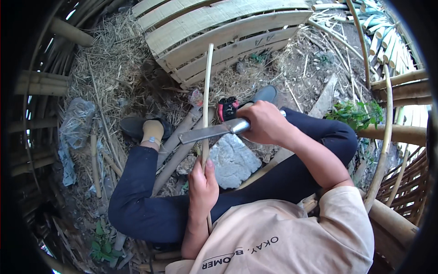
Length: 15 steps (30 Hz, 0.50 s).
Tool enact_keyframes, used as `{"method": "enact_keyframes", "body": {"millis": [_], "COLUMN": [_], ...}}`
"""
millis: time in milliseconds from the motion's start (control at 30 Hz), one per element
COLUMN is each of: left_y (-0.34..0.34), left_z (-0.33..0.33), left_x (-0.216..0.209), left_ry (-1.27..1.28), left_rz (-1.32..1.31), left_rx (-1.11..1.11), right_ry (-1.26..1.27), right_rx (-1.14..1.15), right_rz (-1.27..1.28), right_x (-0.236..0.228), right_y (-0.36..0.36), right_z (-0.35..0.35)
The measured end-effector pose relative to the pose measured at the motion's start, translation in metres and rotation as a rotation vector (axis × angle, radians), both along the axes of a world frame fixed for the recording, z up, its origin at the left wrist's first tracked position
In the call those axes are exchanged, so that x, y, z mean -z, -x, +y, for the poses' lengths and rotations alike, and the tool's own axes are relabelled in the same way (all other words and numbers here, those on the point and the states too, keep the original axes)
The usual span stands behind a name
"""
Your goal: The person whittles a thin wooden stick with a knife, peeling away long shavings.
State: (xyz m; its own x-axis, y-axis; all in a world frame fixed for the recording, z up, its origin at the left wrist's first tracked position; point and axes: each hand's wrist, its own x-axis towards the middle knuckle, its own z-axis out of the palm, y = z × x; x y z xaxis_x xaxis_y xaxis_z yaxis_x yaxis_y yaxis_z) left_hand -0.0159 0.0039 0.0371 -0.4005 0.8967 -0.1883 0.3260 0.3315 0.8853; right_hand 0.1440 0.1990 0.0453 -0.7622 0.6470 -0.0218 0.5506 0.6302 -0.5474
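Observation:
My left hand (203, 185) is wrapped round a long, thin bamboo strip (207, 86), which stands up away from me with its lower end running back along my forearm. In my right hand (263, 122) is a knife (203, 134) with a broad flat blade and a metallic handle, its fingers closed on the grip. The blade lies across the strip a little above my left hand and appears to touch it. Below the knife a grey flat-topped stone (230, 160) rests on the ground between my legs.
A slatted wooden crate (228, 41) stands ahead. Cut bamboo poles (388, 39) are piled at the far right. A crumpled plastic bag (77, 121) lies at left, and a black and pink object (227, 108) sits by my right shoe. Bamboo rails (397, 132) border the right side.

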Motion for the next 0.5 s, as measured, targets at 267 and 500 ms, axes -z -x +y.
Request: {"method": "enact_keyframes", "body": {"millis": [267, 500], "left_y": [0.004, -0.001], "left_z": [0.037, 0.047], "left_x": [-0.024, 0.006], "left_ry": [-0.003, 0.094], "left_rz": [-0.290, -0.086], "left_rx": [0.057, 0.036], "right_ry": [-0.010, -0.013], "right_rx": [0.046, 0.121], "right_rz": [0.021, -0.066], "right_x": [-0.027, 0.000], "right_y": [-0.010, -0.008], "right_z": [0.010, 0.009]}}
